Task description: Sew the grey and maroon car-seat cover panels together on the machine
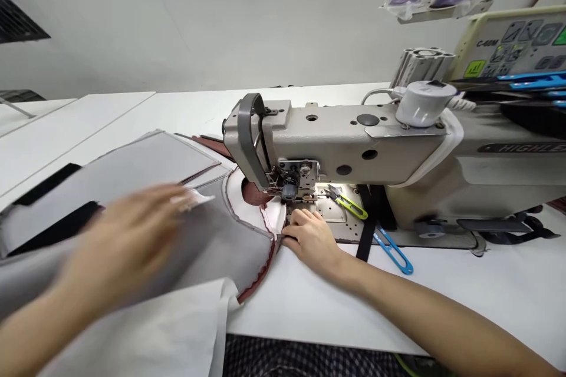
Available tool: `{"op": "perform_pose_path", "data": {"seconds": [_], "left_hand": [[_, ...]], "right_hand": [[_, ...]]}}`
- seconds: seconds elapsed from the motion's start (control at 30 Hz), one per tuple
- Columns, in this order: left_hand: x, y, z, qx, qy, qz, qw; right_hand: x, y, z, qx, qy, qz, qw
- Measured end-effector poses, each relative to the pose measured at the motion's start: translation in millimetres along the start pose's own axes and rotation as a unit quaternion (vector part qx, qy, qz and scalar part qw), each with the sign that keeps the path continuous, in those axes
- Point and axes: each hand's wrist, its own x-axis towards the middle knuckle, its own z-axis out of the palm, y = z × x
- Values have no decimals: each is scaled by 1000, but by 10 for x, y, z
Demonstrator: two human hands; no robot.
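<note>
A large grey fabric piece (212, 235) with dark red seam edging lies left of the sewing machine (327, 141), its curved edge reaching the needle area. My right hand (313, 241) is closed on the fabric's edge just in front of the presser area, fingers curled. My left hand (128, 235) is over the grey fabric, smeared by motion. A small white scrap (201, 197) shows at its fingertips; whether the fingers grip it is unclear. The needle itself is hidden behind the machine head.
Yellow-green thread snips (349, 203) lie on the machine bed, and blue snips (395, 253) on the white table (309, 312) beside a black strap (366, 232). White cloth (177, 330) hangs at the front. A control panel (517, 47) stands at the back right.
</note>
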Motion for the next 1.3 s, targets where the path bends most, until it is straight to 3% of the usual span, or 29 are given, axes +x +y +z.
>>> {"op": "perform_pose_path", "data": {"seconds": [0.1,0.17,0.23,0.4,0.57,0.83,1.0,1.17,1.3], "left_hand": [[340,176,587,-20,-69,169,983],[494,260,845,-59,-106,216,969],[576,260,969,-90,-115,223,964],[609,154,1027,-120,-69,227,964],[584,187,1111,-158,-17,188,969],[539,162,1189,-161,-5,165,973],[572,123,1238,-193,-12,153,969],[711,86,1237,-177,-3,149,973],[782,68,1241,-167,5,153,974]], "right_hand": [[-7,-2,32,-21,4,6,1000],[-14,-1,48,-32,19,-1,999],[-21,4,66,-30,40,-16,999],[-45,15,97,-14,75,-35,996],[-100,-15,80,-37,44,-67,996],[-128,-102,51,26,15,-43,999],[-85,-87,82,-12,-19,-48,999],[3,-37,72,-48,3,-42,998],[56,21,57,-15,29,-57,998]]}}
